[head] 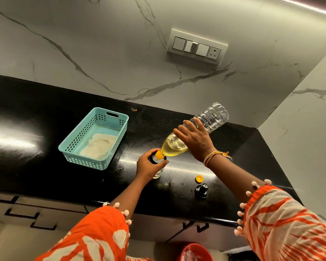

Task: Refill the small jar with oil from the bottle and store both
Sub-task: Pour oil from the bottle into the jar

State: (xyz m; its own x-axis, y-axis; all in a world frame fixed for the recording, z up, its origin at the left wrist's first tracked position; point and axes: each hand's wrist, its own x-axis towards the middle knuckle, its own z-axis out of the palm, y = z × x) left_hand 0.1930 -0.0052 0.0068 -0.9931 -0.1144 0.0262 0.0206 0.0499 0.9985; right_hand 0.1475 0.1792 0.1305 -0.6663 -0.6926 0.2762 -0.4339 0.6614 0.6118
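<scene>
Oil is being poured: the bottle (201, 129), gripped by right-hand fingers (184, 131) curled round its middle, is being tilted into the jar (158, 166), steadied on the surface (45, 117) by the encircling left hand (149, 165). The spout should be kept over the mouth and the tilt raised slowly.

Right hand (194, 142) tips bottle (198, 129) into jar (158, 166); left hand (149, 166) holds jar.

Kitchen corner with a black stone table (45, 132) and marble walls.
White, grey-veined marble wall (102, 44) carried a switch panel (197, 47); pale cabinet fronts (26, 210) with black line trim sat below, and light glared off the glossy top.
</scene>
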